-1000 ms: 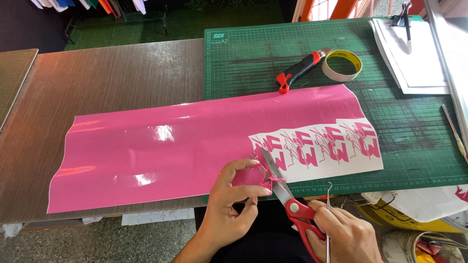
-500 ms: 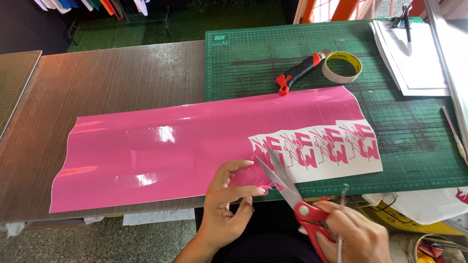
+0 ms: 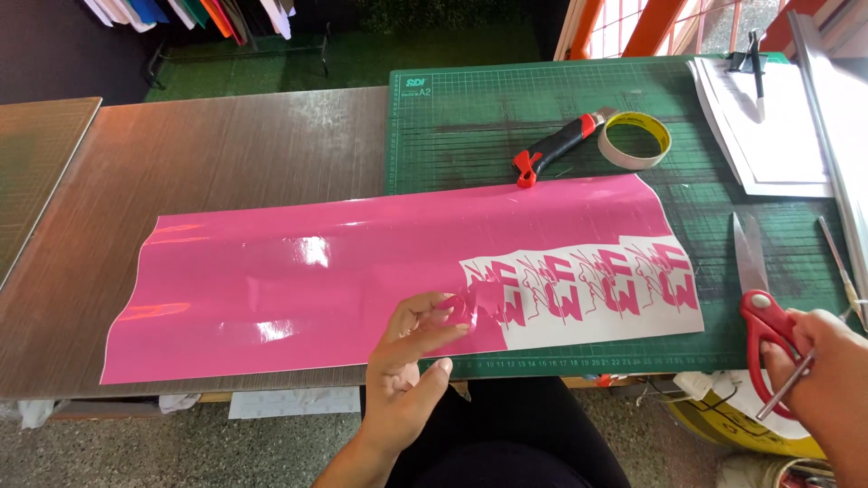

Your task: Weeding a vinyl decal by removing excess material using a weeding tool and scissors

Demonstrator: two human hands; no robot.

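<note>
A long glossy pink vinyl sheet (image 3: 298, 276) lies across the wooden table and a green cutting mat (image 3: 470, 136). Its right part shows white backing with several pink cut shapes (image 3: 606, 289). My left hand (image 3: 411, 361) pinches a curled flap of pink vinyl (image 3: 470, 307) at the sheet's near edge. My right hand (image 3: 818, 375) is at the mat's right edge, gripping the red handles of scissors (image 3: 759, 289), blades pointing away; a thin metal pick (image 3: 785, 389) also sits in that hand.
A red and black utility knife (image 3: 553, 146) and a tape roll (image 3: 636, 140) lie on the mat behind the sheet. White papers with a clip (image 3: 768, 126) sit at the far right. A thin metal tool (image 3: 839, 262) lies beside the scissors.
My right hand has carried the scissors away from the vinyl's edge to the right side of the mat. My left hand keeps hold of the pink flap.
</note>
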